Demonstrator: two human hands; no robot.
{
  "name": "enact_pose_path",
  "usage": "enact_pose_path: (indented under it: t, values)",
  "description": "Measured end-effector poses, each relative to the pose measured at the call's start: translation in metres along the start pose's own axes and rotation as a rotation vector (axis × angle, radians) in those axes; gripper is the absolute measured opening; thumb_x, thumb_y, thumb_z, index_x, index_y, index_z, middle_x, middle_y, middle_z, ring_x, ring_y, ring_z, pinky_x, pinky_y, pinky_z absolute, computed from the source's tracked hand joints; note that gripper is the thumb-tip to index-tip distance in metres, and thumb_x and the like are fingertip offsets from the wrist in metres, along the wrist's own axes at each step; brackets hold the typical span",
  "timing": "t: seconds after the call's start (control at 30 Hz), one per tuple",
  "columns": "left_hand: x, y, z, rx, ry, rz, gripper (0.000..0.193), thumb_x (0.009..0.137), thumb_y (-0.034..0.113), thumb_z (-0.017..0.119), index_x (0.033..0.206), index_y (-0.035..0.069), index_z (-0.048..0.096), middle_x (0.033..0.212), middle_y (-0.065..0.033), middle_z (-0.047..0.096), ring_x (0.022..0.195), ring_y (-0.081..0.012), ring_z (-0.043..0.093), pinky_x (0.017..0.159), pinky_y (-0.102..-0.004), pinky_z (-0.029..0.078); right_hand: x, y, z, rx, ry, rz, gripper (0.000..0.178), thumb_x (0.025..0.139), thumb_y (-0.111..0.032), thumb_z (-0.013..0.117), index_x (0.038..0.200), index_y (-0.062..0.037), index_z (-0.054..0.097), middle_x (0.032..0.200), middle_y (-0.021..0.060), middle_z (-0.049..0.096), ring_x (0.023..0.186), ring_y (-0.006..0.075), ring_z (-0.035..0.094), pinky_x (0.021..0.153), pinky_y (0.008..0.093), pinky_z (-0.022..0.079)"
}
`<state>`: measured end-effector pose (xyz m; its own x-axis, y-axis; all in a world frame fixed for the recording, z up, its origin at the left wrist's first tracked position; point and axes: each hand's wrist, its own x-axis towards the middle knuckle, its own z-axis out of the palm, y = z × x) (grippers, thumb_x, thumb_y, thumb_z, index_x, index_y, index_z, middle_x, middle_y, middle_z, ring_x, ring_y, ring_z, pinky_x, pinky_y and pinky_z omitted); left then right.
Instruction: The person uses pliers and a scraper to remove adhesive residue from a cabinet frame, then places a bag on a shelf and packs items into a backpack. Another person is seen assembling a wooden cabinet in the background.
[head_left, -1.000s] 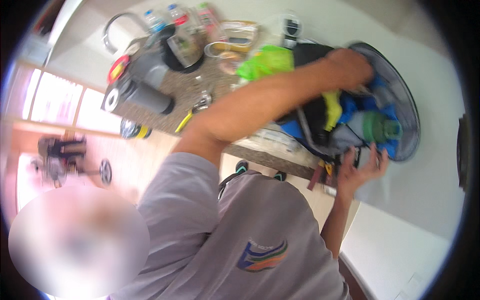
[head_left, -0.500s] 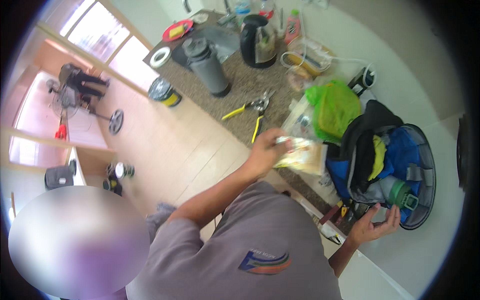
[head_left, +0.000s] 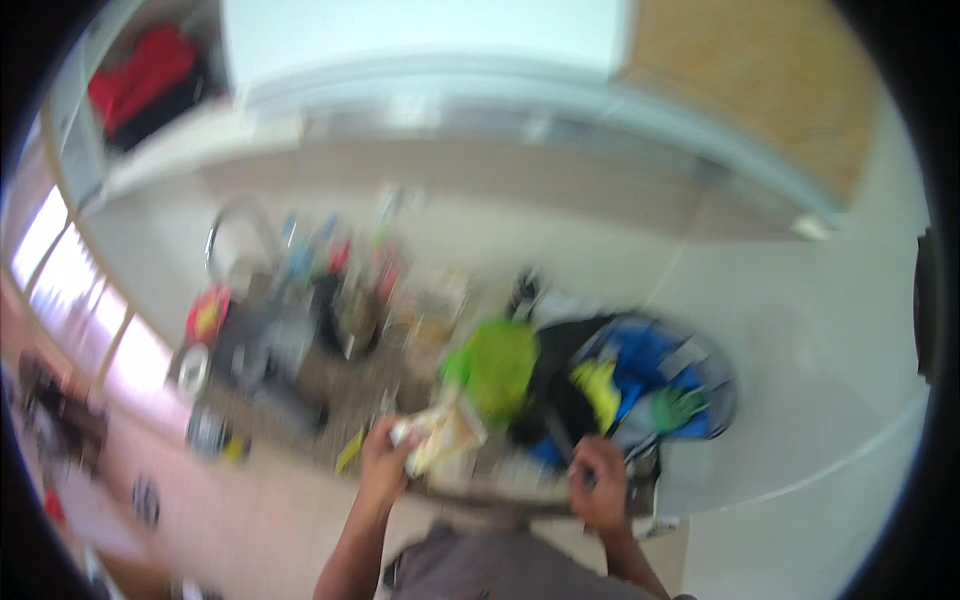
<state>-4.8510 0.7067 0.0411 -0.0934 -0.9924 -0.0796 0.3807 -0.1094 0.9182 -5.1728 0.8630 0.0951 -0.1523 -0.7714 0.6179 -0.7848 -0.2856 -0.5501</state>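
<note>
My left hand [head_left: 383, 465] is closed on the edge of a flat, shiny yellow-white packet [head_left: 447, 437], held over the counter's front edge. My right hand [head_left: 600, 488] has its fingers curled in front of an open blue and black bag [head_left: 650, 345]. A dark, narrow shape rises beside those fingers; blur hides whether they grip it. Inside the bag sit a yellow cloth [head_left: 597, 395] and a bottle with a green lid [head_left: 680, 408]. A bright green plastic bag [head_left: 497, 372] lies between the packet and the open bag.
Leftward on the counter are a grey bottle [head_left: 292, 402], a dark kettle [head_left: 345, 318], a sink [head_left: 268, 340] and a red plate [head_left: 207, 312]. A yellow tool handle [head_left: 350, 450] lies near my left hand. White cabinets [head_left: 420, 45] hang overhead.
The view has swung up and toward the counter, blurring everything. My left hand still holds the packet. My right hand has gone from spread fingers by the green-lidded bottle to curled fingers at the bag's front.
</note>
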Motion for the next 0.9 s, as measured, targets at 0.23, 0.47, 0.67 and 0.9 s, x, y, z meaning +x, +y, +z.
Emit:
enact_pose_path:
  t: [0.23, 0.47, 0.67, 0.9]
  values:
    - [-0.021, 0.213, 0.079, 0.339, -0.186, 0.809, 0.035, 0.088, 0.002, 0.081, 0.118, 0.002, 0.062, 0.106, -0.0087, 0.071, 0.094, -0.0145, 0.069, 0.085, -0.0306, 0.057, 0.050, -0.027, 0.009, 0.293, 0.098, -0.020, 0.035, 0.088, 0.001, 0.071, 0.123, -0.0013, 0.067, 0.125, 0.0187, 0.064, 0.109, 0.0360, 0.068, 0.093, 0.0444, 0.057]
    - [-0.025, 0.210, 0.136, 0.597, -0.330, 0.861, 0.030, 0.096, 0.011, 0.079, 0.123, 0.005, 0.069, 0.109, -0.0084, 0.073, 0.096, -0.0156, 0.070, 0.085, -0.0311, 0.055, 0.115, -0.051, -0.043, 0.424, 0.303, -0.131, 0.026, 0.099, -0.001, 0.062, 0.125, 0.0022, 0.064, 0.116, 0.0150, 0.069, 0.104, 0.0228, 0.065, 0.097, 0.0387, 0.052]
    - [-0.036, 0.186, 0.087, 0.821, -0.297, 0.935, 0.027, 0.093, 0.011, 0.080, 0.118, 0.004, 0.071, 0.104, -0.0132, 0.075, 0.093, -0.0230, 0.075, 0.079, -0.0352, 0.057, 0.234, -0.116, -0.059, -0.181, 0.378, -0.481, 0.044, 0.097, -0.005, 0.063, 0.141, -0.0001, 0.059, 0.147, 0.0206, 0.060, 0.138, 0.0362, 0.056, 0.117, 0.0461, 0.041]
    - [-0.033, 0.299, -0.030, 1.022, 0.303, 0.960, 0.025, 0.092, 0.021, 0.081, 0.110, 0.005, 0.076, 0.092, -0.0112, 0.075, 0.080, -0.0178, 0.070, 0.073, -0.0328, 0.054, 0.293, -0.121, -0.046, -0.313, 0.360, -0.430, 0.045, 0.094, -0.006, 0.065, 0.139, -0.0023, 0.062, 0.153, 0.0167, 0.056, 0.145, 0.0385, 0.049, 0.121, 0.0486, 0.036]
